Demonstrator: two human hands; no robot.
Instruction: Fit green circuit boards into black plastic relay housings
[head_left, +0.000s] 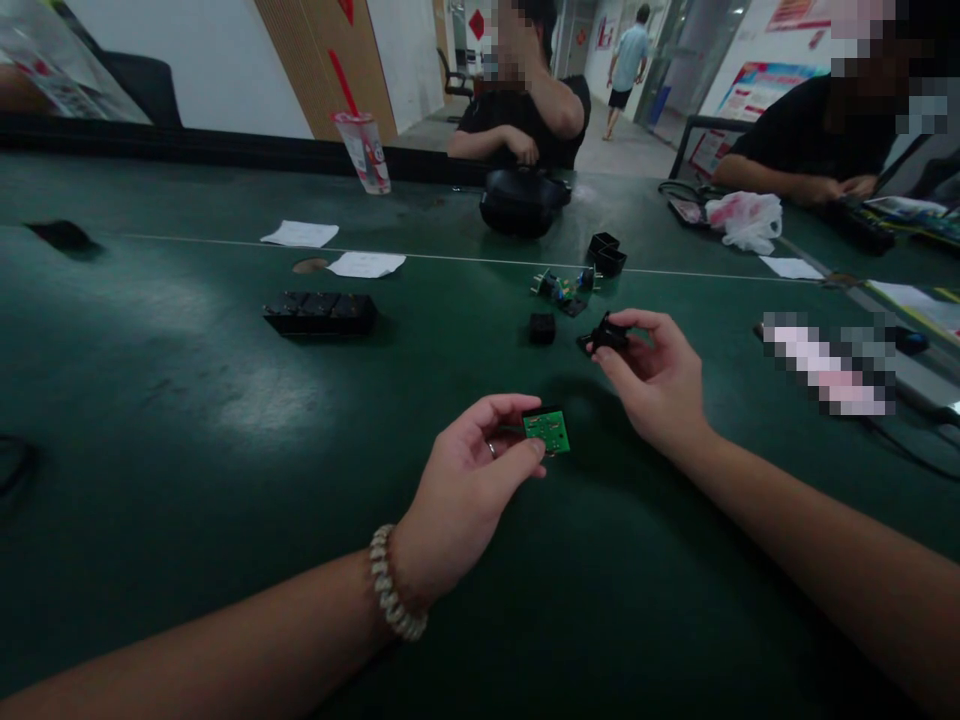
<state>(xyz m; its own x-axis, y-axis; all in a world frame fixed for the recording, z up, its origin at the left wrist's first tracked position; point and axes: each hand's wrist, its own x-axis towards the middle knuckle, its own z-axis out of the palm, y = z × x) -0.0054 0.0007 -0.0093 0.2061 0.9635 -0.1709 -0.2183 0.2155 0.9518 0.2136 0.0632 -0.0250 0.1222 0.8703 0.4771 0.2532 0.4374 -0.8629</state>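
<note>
The left hand [480, 470] grips a square green circuit board with a black edge [549, 431] between its thumb and fingers, the soldered face turned up. The wrist behind it wears a pale beaded bracelet [394, 585], and 1 finger carries a silver-coloured ring [491, 450]. Ahead and to the right, the right hand [664, 385] pinches a small, irregular black plastic piece [609, 333] between thumb and fingertips; its exact shape is too dark to tell. The 2 held parts are apart, above a dark green, glossy tabletop [225, 520].

Just left of the right hand's fingertips sits a small black cube-shaped block [542, 328]. Beyond that hand lies a loose cluster of blue, green and metallic electronic components [562, 287], and a little farther from it are 2 small black open-topped square housings [606, 254], touching each other. Forward and left of the left hand rests a long black segmented block [320, 314]; past it lie 2 white paper sheets [367, 264].

Farther ahead of the left hand stands a clear plastic cup with a red straw [364, 155]. Straight beyond the right hand, nearer the far edge, is a rounded black bag [521, 203], with a person in black clothing [559, 125] seated behind it.
</note>
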